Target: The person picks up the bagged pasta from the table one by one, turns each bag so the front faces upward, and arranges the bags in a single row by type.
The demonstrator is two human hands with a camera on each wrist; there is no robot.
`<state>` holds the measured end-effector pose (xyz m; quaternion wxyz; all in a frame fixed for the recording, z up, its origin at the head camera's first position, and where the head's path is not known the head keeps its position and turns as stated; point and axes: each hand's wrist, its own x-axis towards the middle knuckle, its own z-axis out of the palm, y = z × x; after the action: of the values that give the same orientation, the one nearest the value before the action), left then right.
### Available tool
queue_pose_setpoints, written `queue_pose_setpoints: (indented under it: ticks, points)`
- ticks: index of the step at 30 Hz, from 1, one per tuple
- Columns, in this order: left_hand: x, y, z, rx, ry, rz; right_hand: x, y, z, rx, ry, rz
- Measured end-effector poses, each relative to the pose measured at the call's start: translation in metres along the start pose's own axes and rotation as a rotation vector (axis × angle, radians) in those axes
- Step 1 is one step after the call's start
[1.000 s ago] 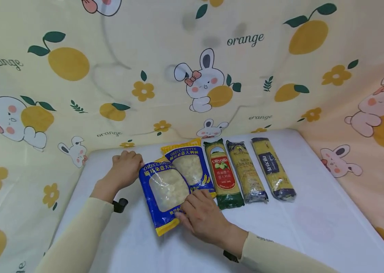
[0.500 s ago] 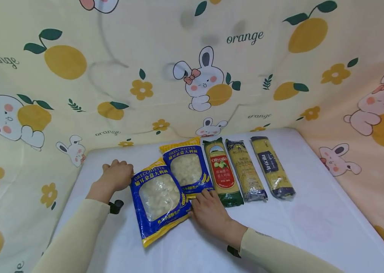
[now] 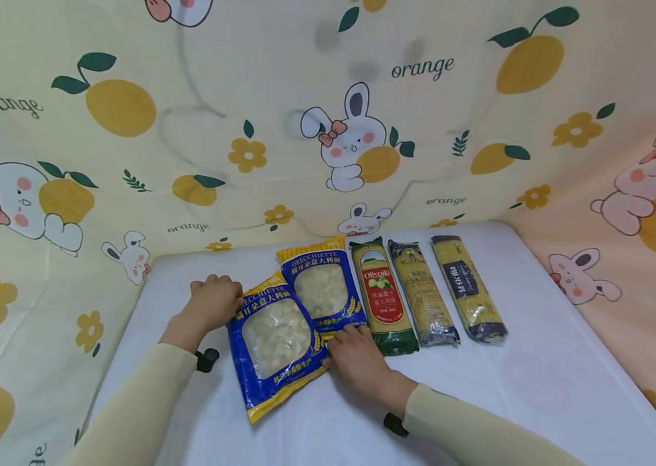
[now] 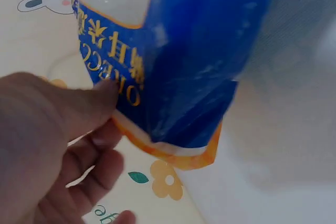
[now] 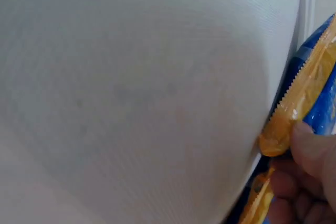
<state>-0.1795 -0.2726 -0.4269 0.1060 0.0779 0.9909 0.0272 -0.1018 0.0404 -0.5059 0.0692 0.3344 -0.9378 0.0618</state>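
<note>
A blue-and-yellow bag of orecchiette pasta [image 3: 277, 340] lies tilted on the white table, its clear window showing pale pasta. At its upper left edge my left hand [image 3: 211, 304] pinches it; the left wrist view has the thumb [image 4: 94, 100] on the blue film near the bag's top. My right hand [image 3: 360, 362] pinches the bag's lower right corner, where the right wrist view shows the thumb [image 5: 310, 145] against the yellow sealed edge [image 5: 296, 111]. Behind and to the right lies a second orecchiette bag [image 3: 322, 291], its lower left part covered by the first.
To the right lie a green spaghetti pack with a red label [image 3: 386, 298], a gold pasta pack [image 3: 424, 294] and a yellow pack with a dark blue label [image 3: 468, 288]. A patterned curtain [image 3: 281, 84] encloses the white table [image 3: 543, 388] at the back and sides.
The front orecchiette bag has shifted left and toward me, uncovering more of the second bag. My right hand has moved slightly right, now at the bag's lower right corner. Little differs over the last half second.
</note>
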Motion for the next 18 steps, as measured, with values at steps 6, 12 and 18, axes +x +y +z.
queue_pose_setpoints:
  ticks: [6,12,18]
  points:
    - [-0.004,-0.006,-0.012,0.025,0.148,0.063,0.005,-0.008,-0.005,-0.067,0.104,-0.119]
    - [-0.009,-0.02,-0.022,0.014,0.18,0.084,0.009,-0.023,-0.012,-0.074,0.166,-0.197]
    - [-0.001,-0.038,-0.027,0.054,0.191,0.06,0.03,-0.038,-0.009,-0.148,0.18,-0.244]
